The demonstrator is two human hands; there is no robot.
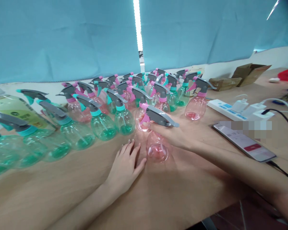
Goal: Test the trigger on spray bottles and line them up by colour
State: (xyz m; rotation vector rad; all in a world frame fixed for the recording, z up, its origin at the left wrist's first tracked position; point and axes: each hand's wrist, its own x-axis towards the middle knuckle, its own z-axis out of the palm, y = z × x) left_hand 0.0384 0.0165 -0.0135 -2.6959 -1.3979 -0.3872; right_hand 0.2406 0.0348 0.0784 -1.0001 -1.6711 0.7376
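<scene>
A clear pink spray bottle (157,150) with a grey and pink trigger head stands upright near the middle of the table. My right hand (164,129) is wrapped round its neck, just under the trigger head. Flat on the tabletop to its left lies my left hand (127,159), fingers spread and holding nothing. Just beyond those fingers stand a green spray bottle (124,121) and another green spray bottle (102,126). A separate pink spray bottle (196,107) stands behind my right wrist.
Several more green and pink spray bottles crowd the back and left of the table (86,191). At right are a white power strip (227,110) with chargers, a phone (244,142) and cables. An open cardboard box (251,75) sits farther back, below a blue curtain (62,38).
</scene>
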